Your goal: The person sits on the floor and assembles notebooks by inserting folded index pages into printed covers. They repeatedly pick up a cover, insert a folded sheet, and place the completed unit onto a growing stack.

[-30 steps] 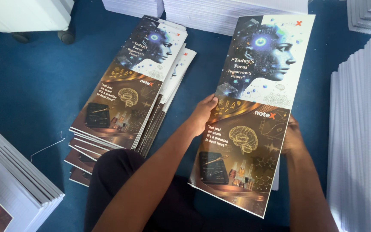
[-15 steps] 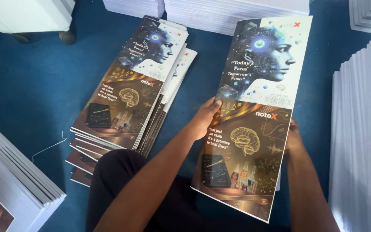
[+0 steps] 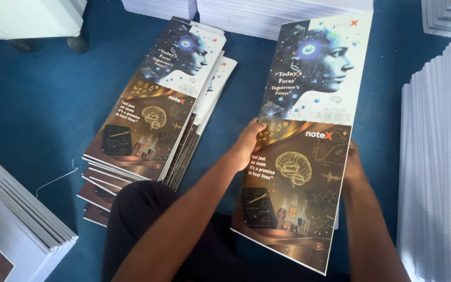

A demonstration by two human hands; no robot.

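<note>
Right hand (image 3: 353,167) mostly hidden behind the tall booklet (image 3: 304,156), grip unclear; left hand (image 3: 249,143) pinching its edge (shiny cover, robot face, gold brain)

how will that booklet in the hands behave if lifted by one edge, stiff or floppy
The booklet looks thin with a glossy cover, so it would probably sag and may feel slippery. The left hand and right hand grip opposite edges, keeping it flat. Probably light.
</note>
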